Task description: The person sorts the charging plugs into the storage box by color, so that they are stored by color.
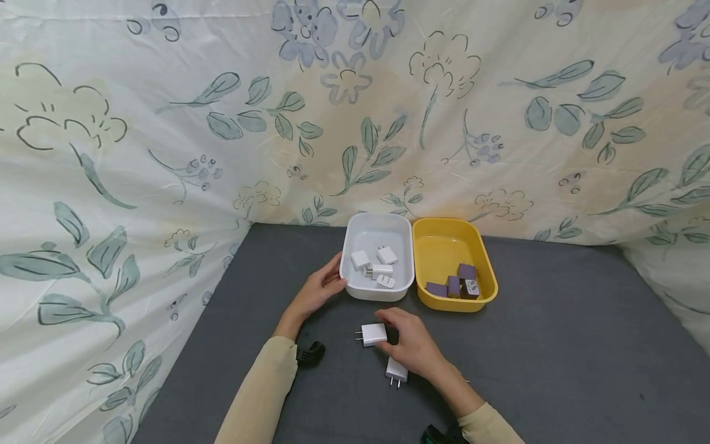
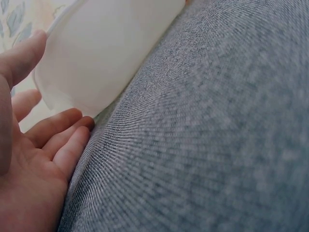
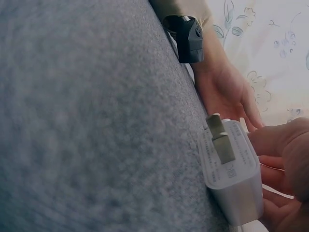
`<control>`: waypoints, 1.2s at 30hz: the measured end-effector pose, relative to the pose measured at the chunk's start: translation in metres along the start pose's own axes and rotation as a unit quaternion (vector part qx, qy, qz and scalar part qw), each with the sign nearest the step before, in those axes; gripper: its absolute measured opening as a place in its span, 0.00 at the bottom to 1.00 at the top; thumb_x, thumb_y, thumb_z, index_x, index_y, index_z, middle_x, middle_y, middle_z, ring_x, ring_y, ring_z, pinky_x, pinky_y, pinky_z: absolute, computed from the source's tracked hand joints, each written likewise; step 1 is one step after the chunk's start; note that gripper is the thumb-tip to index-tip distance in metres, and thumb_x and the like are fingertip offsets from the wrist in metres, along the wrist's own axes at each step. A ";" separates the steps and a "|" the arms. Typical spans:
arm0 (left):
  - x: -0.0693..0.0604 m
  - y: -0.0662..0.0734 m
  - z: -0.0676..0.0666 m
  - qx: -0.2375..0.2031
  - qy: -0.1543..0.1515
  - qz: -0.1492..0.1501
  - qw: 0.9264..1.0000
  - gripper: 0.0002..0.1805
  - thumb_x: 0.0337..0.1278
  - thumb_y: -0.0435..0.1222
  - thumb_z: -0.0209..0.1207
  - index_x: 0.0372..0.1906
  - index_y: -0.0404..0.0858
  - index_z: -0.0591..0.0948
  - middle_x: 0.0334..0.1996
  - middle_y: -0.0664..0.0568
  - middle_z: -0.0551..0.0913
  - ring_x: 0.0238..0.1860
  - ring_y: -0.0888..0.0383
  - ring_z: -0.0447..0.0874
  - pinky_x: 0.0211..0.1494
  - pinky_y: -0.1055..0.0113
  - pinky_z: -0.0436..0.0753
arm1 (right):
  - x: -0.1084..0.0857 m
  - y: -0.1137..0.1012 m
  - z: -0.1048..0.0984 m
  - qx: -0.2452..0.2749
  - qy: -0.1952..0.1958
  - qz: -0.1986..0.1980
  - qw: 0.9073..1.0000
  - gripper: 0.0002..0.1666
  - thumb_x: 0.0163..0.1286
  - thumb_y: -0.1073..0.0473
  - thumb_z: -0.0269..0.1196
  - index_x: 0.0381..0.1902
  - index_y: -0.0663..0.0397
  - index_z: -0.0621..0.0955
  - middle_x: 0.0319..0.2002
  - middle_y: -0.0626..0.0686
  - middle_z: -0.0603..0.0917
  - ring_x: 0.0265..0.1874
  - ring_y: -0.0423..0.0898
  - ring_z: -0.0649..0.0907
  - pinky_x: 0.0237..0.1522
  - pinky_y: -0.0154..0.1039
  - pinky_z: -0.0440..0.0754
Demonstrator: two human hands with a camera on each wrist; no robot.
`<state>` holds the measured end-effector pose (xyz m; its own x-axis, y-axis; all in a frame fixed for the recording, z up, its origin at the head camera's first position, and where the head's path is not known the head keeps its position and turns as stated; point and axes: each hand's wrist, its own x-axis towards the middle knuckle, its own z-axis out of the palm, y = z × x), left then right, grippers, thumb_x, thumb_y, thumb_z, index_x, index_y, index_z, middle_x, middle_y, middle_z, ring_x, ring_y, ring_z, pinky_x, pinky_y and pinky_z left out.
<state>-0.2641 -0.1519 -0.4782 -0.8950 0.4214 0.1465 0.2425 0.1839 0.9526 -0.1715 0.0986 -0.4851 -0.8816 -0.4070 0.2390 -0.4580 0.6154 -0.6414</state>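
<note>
My left hand [image 1: 317, 292] rests at the left side of a white plastic bin [image 1: 379, 296], fingers extended against its wall. In the left wrist view the left hand [image 2: 41, 150] shows its palm, fingertips by the bin's wall [image 2: 104, 53]. My right hand [image 1: 413, 342] pinches a white charger [image 1: 373, 335] by its right end, thumb and forefinger on opposite sides, prongs pointing left. Just below it a second white charger [image 1: 396, 371] lies on the table, prongs toward me. That one fills the right wrist view's foreground, partly hiding the right hand [image 3: 285, 169].
Several white chargers [image 1: 381, 271] lie inside the white bin. Touching its right side stands a yellow bin [image 1: 444, 229] with several purple and black blocks [image 1: 453, 287]. A dark grey cloth [image 1: 554, 320] covers the table; floral fabric [image 1: 355, 123] hangs behind and to the left.
</note>
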 end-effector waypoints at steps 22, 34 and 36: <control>0.010 -0.025 -0.002 0.004 0.017 -0.004 1.000 0.39 0.68 0.34 0.56 0.78 0.42 0.51 0.72 0.36 0.64 0.72 0.42 0.63 0.71 0.47 0.66 | 0.004 0.006 -0.002 -0.041 -0.008 -0.001 0.999 0.26 0.50 0.62 0.76 0.49 0.52 0.84 0.46 0.48 0.86 0.42 0.42 0.85 0.45 0.41 0.84; 0.008 -0.030 0.000 0.006 0.034 -0.010 0.999 0.38 0.67 0.39 0.59 0.77 0.49 0.56 0.70 0.43 0.69 0.70 0.49 0.68 0.69 0.53 0.72 | 0.003 0.007 -0.010 0.014 0.078 0.016 0.997 0.29 0.46 0.66 0.78 0.49 0.56 0.84 0.45 0.50 0.87 0.42 0.44 0.87 0.45 0.40 0.85; 0.008 -0.031 0.001 0.008 0.034 -0.012 0.999 0.38 0.67 0.40 0.59 0.77 0.50 0.56 0.69 0.44 0.70 0.70 0.49 0.69 0.69 0.54 0.71 | 0.003 0.007 -0.014 0.023 0.096 0.023 0.995 0.28 0.45 0.65 0.79 0.48 0.55 0.85 0.44 0.50 0.87 0.42 0.45 0.87 0.45 0.40 0.86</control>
<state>-0.2786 -0.1538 -0.5069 -0.9239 0.3558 0.1409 0.2250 0.2074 0.9520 -0.1787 0.1109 -0.4784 -0.9089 -0.2396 0.3414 -0.4152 0.5973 -0.6861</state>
